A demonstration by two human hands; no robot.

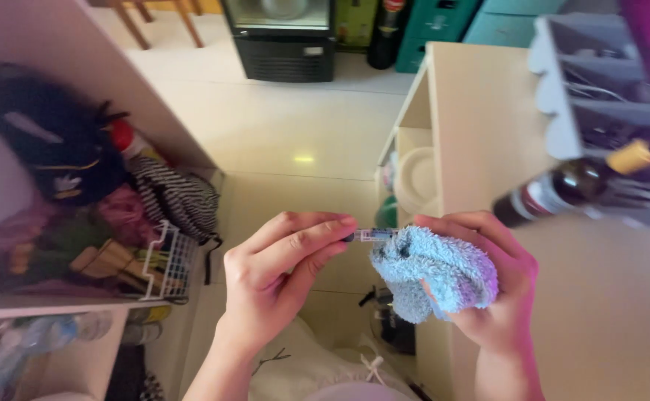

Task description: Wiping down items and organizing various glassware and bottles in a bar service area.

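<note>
1. The left hand (277, 271) pinches one end of a slim pen-like object (367, 235) between thumb and curled fingers, closed on it, knuckles turned up toward the camera.
2. The right hand (488, 289) is wrapped around a light blue fluffy cloth (436, 273), clutching it shut; the other end of the pen-like object disappears into the cloth's folds at about 9 o'clock of the cloth.
3. The pen-like object lies nearly level between the two hands, at mid-height of the view, over the gap between the shelves.
4. My reading: this looks like the wiping step, with the cloth closed over the object's tip. A next move would call for a steady pinch on the left and a light squeeze on the right, so the cloth can slide or twist along the barrel without pulling it loose.
5. Both forearms rise from 6 o'clock, wrists bent inward so the hands meet at centre.
6. At 2 o'clock a dark bottle (563, 189) with a yellowish cap lies tilted by a grey rack (563, 89) on the pale counter (481, 119). At 9 o'clock a white wire basket (167, 260) and a black bag (50, 141) sit on a shelf.
</note>
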